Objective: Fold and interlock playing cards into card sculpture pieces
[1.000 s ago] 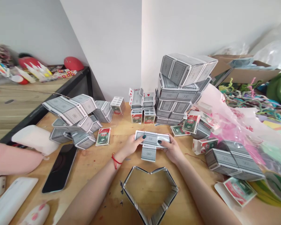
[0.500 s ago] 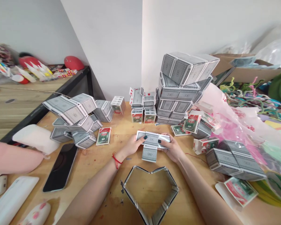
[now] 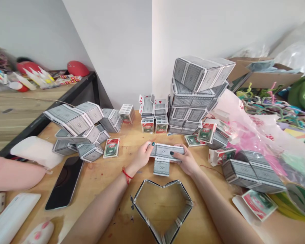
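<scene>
In the head view, the left hand pinches one end of a patterned card strip while the right hand grips the other, thumb on top. The strip lies beyond a heart-shaped card frame on the desk.

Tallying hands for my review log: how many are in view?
2: the left hand at the left end of the joined cards, the right hand at their right end. No others show.
</scene>
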Available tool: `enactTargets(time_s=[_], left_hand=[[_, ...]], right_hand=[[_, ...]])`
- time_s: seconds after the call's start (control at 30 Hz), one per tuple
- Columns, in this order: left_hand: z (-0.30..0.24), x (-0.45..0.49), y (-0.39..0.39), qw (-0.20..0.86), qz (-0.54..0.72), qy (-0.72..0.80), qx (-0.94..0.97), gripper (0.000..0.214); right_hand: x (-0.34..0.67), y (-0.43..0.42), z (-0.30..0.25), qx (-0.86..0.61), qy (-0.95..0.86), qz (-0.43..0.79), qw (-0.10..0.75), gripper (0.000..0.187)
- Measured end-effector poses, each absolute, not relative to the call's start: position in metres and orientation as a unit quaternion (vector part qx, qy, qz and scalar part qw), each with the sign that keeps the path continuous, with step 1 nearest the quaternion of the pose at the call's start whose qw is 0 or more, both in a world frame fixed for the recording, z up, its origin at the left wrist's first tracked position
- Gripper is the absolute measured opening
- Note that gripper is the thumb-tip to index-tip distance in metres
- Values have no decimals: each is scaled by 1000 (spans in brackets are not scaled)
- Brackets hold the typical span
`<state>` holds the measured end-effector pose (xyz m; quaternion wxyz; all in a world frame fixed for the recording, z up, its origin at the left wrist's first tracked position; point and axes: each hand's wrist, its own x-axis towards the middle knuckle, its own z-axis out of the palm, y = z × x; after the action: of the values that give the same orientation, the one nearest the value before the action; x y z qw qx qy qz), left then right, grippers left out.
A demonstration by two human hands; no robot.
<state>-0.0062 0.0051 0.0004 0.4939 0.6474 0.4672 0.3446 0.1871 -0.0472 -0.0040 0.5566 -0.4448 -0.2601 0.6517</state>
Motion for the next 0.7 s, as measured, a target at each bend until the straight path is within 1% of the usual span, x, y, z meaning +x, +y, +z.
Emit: enactTargets(time_s=[0.27,0.7], left_hand=[[-4,-1,1,472,350,463,664,24],[-10,1,-1,463,352,470,664,22]], right_hand=[[184,-48,-4,-448,-264,640,565,38],[183,-50,-4,-450,-267,636,567,39]])
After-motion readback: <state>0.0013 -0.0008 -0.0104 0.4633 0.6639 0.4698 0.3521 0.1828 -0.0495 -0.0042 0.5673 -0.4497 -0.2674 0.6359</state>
